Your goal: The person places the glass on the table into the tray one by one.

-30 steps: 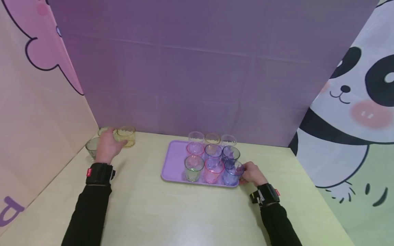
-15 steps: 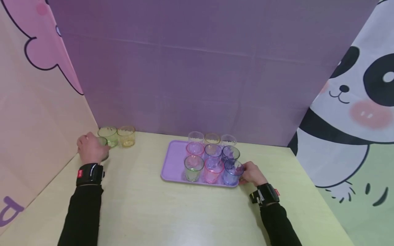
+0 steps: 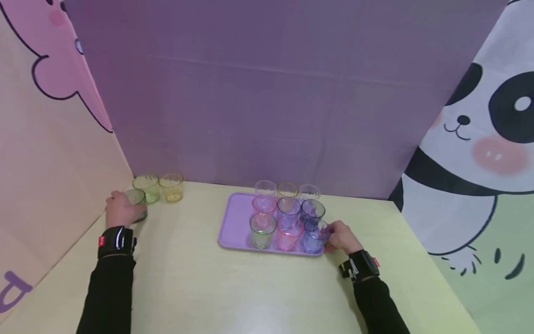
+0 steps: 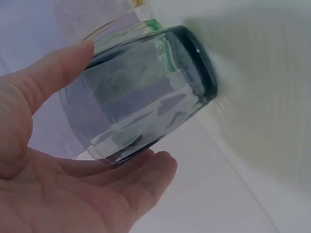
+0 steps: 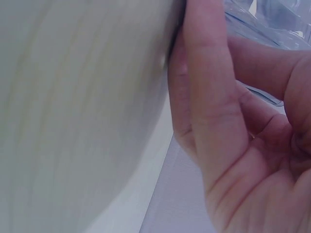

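A grey drinking glass [image 4: 141, 92] stands at the left of the table, tilted in the left wrist view. My left hand [image 3: 121, 211] holds it, thumb on one side and fingers on the other. Just behind it are a green glass [image 3: 147, 188] and a yellow glass [image 3: 171, 188]. My right hand [image 3: 343, 236] grips the right front corner of the purple tray [image 3: 233, 222], close by a blue glass [image 3: 315, 237]. In the right wrist view the fingers [image 5: 214, 97] hide most of the tray's edge.
On the tray's middle and right stand several glasses in rows, among them a green-tinted one [image 3: 263, 230] and a pink one [image 3: 289, 234]. A purple backdrop [image 3: 267, 102] rises behind the table [image 3: 200, 278], with printed side panels left and right.
My left hand has moved left and toward me, from over the green and yellow glasses to the grey glass, and now holds it. The right hand has stayed at the tray.
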Action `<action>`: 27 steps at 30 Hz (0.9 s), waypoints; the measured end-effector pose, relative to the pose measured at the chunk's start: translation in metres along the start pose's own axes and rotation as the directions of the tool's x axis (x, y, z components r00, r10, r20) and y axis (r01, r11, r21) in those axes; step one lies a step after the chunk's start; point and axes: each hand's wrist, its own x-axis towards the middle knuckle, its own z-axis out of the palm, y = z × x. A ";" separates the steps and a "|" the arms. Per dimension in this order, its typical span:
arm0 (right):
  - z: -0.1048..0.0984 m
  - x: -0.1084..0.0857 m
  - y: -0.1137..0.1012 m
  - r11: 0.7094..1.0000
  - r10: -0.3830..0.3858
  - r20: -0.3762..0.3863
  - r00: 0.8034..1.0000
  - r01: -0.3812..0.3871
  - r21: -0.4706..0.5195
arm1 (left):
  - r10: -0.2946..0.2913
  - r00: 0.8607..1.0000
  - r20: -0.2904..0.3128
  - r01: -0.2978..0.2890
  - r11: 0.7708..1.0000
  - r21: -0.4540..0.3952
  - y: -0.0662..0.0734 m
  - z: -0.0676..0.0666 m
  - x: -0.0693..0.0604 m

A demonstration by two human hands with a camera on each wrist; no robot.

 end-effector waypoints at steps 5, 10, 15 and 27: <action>0.000 0.001 0.000 1.000 -0.019 0.000 1.000 0.019 0.008 | -0.004 1.000 -0.002 0.004 1.000 -0.027 -0.002 0.001 -0.002; 0.000 0.003 0.000 1.000 -0.018 0.008 1.000 0.018 0.007 | -0.036 0.999 -0.029 0.034 0.998 -0.049 -0.004 0.002 0.001; 0.001 0.003 0.000 1.000 -0.011 0.018 1.000 0.011 0.011 | -0.092 0.996 -0.016 0.091 0.993 -0.079 -0.003 0.001 0.003; 0.000 0.001 0.002 0.999 0.003 0.032 0.999 -0.004 0.036 | -0.068 0.991 -0.114 0.056 0.993 -0.104 0.006 0.005 0.002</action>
